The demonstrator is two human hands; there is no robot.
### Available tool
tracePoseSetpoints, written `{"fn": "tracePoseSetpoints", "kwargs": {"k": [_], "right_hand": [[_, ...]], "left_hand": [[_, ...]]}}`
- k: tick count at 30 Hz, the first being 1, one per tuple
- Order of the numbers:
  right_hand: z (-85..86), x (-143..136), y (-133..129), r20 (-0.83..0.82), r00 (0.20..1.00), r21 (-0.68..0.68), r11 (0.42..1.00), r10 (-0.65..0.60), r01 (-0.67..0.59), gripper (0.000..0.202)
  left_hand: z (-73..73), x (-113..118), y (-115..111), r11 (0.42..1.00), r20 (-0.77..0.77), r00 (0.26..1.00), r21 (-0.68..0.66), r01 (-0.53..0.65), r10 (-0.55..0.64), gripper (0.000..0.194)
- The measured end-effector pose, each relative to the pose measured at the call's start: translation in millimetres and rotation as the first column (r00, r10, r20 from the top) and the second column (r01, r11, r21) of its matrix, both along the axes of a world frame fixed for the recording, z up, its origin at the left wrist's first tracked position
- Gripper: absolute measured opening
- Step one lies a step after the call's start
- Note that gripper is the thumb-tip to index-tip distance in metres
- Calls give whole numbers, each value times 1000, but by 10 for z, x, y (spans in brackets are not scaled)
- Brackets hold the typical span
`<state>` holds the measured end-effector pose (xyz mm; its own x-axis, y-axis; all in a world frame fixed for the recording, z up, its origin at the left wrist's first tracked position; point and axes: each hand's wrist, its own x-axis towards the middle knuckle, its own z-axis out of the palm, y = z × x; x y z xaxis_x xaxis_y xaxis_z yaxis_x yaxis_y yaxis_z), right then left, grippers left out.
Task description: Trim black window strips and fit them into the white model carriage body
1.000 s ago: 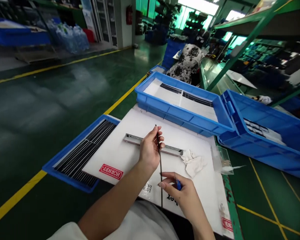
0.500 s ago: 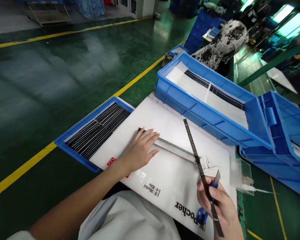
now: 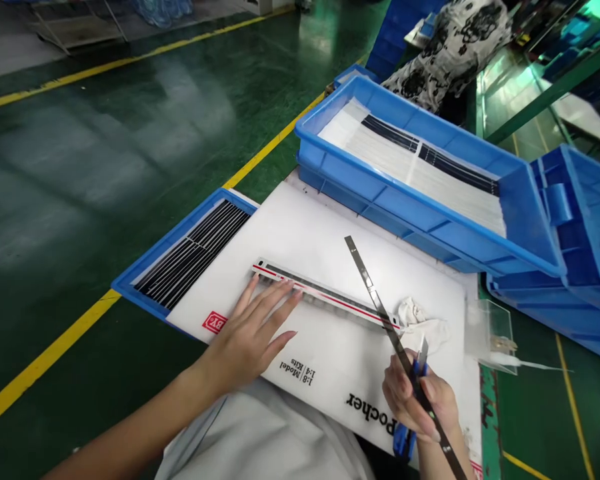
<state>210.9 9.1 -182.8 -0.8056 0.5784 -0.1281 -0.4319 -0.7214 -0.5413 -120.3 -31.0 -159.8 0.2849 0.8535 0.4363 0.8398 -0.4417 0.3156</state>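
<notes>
My right hand (image 3: 423, 393) is closed around a blue-handled utility knife (image 3: 404, 437) and a long, thin dark strip (image 3: 375, 297). The knife's blade points away from me, and the strip slants across the board. My left hand (image 3: 253, 327) has its fingers spread, their tips at the near edge of a long, narrow white piece (image 3: 325, 294) with a red line and a dark band. That piece lies on a white printed board (image 3: 300, 220), its right end passing under the dark strip. A crumpled white cloth (image 3: 423, 323) lies beside that end.
A blue tray of dark strips (image 3: 167, 313) is at the left of the board. Behind it stands a blue bin of white sheets and dark strips (image 3: 380, 190), with more blue bins (image 3: 545, 313) at right. A clear box (image 3: 490, 330) sits by the right edge. A person in patterned clothing (image 3: 450, 53) is beyond.
The long white piece now shows its red-lined face instead of a grey, slotted one. My left hand has shifted back off its top toward me. The right hand keeps the knife and strip.
</notes>
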Motion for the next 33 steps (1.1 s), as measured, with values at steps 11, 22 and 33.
{"fn": "tracePoseSetpoints", "kwargs": {"k": [11, 22, 33], "right_hand": [[10, -95, 102, 155, 971, -55, 983, 180, -173, 27], [313, 28, 311, 674, 632, 176, 914, -383, 367, 52], [153, -164, 487, 830, 237, 443, 855, -505, 270, 30]], "left_hand": [[505, 231, 887, 796, -103, 827, 226, 561, -553, 23], [480, 109, 1190, 843, -180, 834, 45, 536, -521, 32], [515, -166, 1097, 893, -235, 863, -179, 413, -447, 32]]}}
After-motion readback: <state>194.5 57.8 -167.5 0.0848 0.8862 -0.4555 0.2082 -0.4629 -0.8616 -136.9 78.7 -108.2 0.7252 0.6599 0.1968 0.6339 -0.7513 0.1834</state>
